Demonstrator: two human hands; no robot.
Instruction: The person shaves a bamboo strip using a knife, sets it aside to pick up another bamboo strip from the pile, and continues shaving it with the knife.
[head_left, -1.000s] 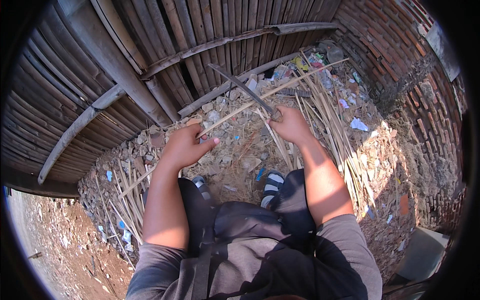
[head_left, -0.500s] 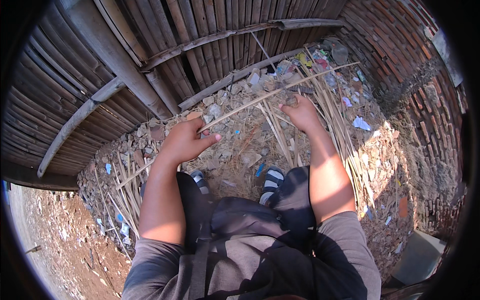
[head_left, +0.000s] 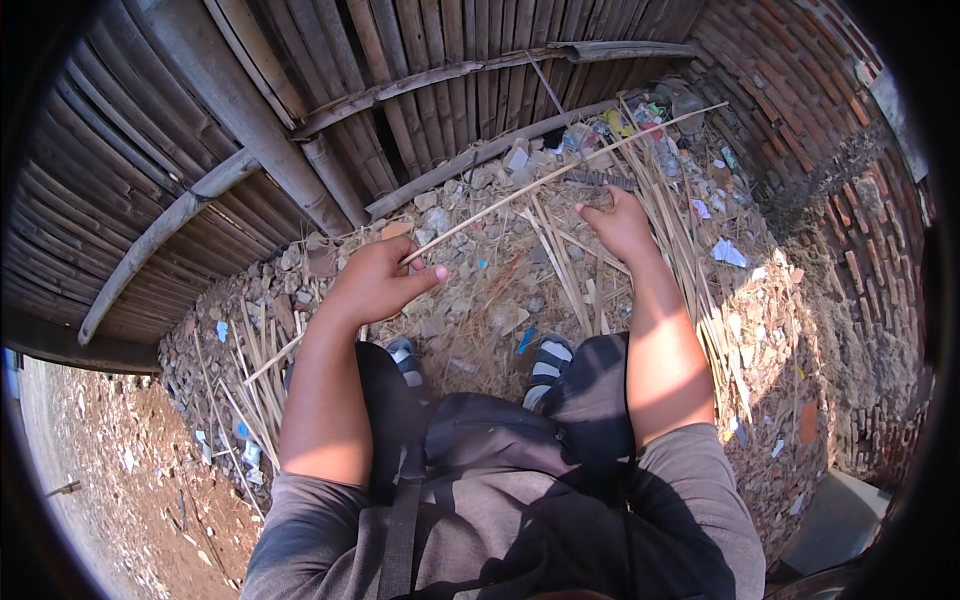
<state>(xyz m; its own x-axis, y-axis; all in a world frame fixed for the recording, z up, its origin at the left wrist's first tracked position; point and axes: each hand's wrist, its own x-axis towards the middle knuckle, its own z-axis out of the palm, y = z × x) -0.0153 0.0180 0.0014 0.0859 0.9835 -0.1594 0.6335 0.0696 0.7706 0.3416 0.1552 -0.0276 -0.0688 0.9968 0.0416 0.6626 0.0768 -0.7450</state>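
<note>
The left hand [head_left: 375, 285] was closed around a long, thin, pale bamboo strip [head_left: 520, 190], fingers curled over it and the thumb pointing right along its underside; this grip pinched the strip near its lower-left portion. From that hand the strip ran up and to the right across the rubble, its far tip ending near the litter at the foot of the brick wall [head_left: 800, 110], while its other end continued down-left past the left wrist. The right hand [head_left: 618, 222] was farther up the same strip, fingers bent down and pressed together over a dark, blade-like tool [head_left: 600, 180] lying just beside the strip; whether that grip also touched the strip could not be told. Both forearms were bare and entered from the lower edge, above a grey shirt and dark trousers. Two striped sandals [head_left: 548, 362] stood on the ground between the arms. The ground [head_left: 480, 300] was a slope of broken stone, dry straw and small scraps of coloured litter. A bundle of split bamboo slivers [head_left: 690, 260] lay to the right of the right arm, and another loose pile [head_left: 262, 385] lay to the left of the left arm. A fence of upright bamboo poles [head_left: 420, 70] with horizontal cross-rails stood behind the rubble. Reddish bare soil [head_left: 110, 480] showed at lower left.
</note>
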